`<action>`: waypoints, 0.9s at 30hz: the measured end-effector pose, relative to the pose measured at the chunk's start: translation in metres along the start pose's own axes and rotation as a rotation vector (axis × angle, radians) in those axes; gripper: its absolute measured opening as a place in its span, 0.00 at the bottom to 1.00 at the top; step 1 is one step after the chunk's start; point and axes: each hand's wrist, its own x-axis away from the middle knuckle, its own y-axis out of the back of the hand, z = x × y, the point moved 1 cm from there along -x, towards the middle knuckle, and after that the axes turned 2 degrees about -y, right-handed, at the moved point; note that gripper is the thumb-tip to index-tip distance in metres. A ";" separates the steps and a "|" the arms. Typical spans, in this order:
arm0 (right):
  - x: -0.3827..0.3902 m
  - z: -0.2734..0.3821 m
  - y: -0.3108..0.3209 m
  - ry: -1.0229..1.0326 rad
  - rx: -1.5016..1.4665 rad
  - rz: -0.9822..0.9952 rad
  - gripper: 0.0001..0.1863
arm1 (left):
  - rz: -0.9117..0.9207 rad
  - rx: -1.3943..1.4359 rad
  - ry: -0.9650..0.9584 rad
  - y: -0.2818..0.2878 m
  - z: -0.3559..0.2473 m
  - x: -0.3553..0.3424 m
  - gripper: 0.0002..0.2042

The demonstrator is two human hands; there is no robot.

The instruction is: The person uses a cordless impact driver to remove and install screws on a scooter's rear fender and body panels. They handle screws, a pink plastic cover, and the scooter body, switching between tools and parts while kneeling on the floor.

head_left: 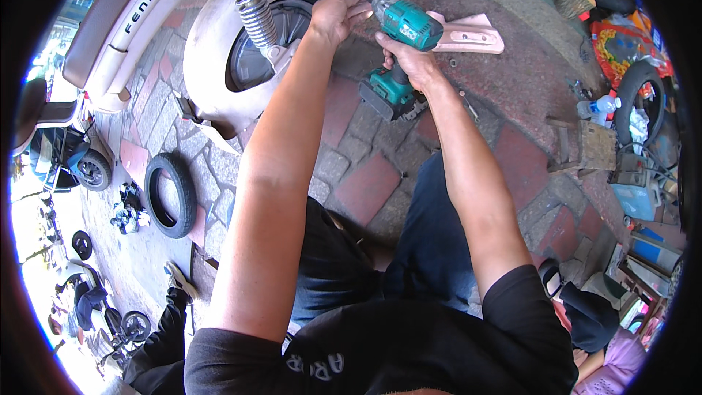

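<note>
My right hand point(411, 62) is wrapped round the handle of a teal cordless impact driver point(406, 25), whose battery base sits low near the paving. The driver's nose points left, toward a white scooter. Right at that nose is my left hand point(338, 16), its fingers drawn together; whatever they hold is too small to make out. Beside my left forearm are the scooter's wheel point(245, 66), partly covered by a white fender point(201, 58), and a coil-spring shock absorber point(252, 4). A pale pink-white bracket-like panel point(472, 34) lies on the ground behind the driver.
A loose tyre point(170, 195) lies on the stone paving at left. On the right are a small wooden stool point(585, 145), a plastic bottle point(601, 105), another tyre point(638, 99) and a light-blue container point(635, 194). Other people are at the lower left and lower right.
</note>
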 end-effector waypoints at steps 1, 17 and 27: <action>0.000 -0.001 0.000 0.005 -0.019 0.000 0.09 | 0.006 -0.014 0.001 0.000 0.000 0.000 0.12; 0.008 0.000 0.005 -0.093 -0.164 -0.005 0.07 | -0.138 0.158 -0.013 -0.021 -0.010 -0.003 0.16; 0.023 0.011 0.007 -0.106 -0.045 -0.052 0.09 | -0.385 0.256 0.024 -0.032 -0.002 -0.023 0.11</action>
